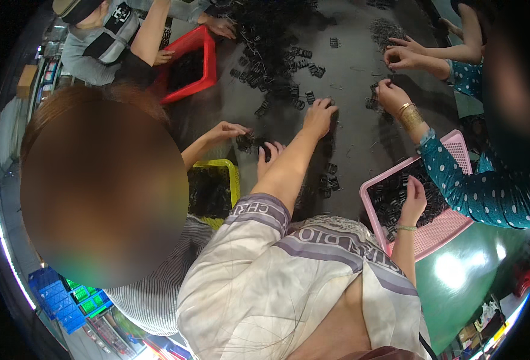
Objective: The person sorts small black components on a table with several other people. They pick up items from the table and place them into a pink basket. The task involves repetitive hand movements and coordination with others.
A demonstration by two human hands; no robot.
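Note:
My left hand (319, 117) reaches forward over the dark table, its fingers curled together and the tips down at the surface. Whatever they hold, if anything, is hidden. A small black ribbed piece (310, 97), like a hair claw clip, lies beside those fingers. My right hand (414, 201), with a green band at the wrist, is above a pink basket (370, 207). Its thumb and fingers are pinched; I cannot make out anything between them. Many more black pieces (391, 207) fill the basket below. A few others (330, 182) lie on the table between my arms.
A large heap of black pieces (265, 48) covers the table's far middle. Co-workers' hands (226, 133) work close on the left, with a yellow basket (233, 180). A red basket (209, 57) stands far left. On the right, patterned sleeves (457, 180) overhang my pink basket.

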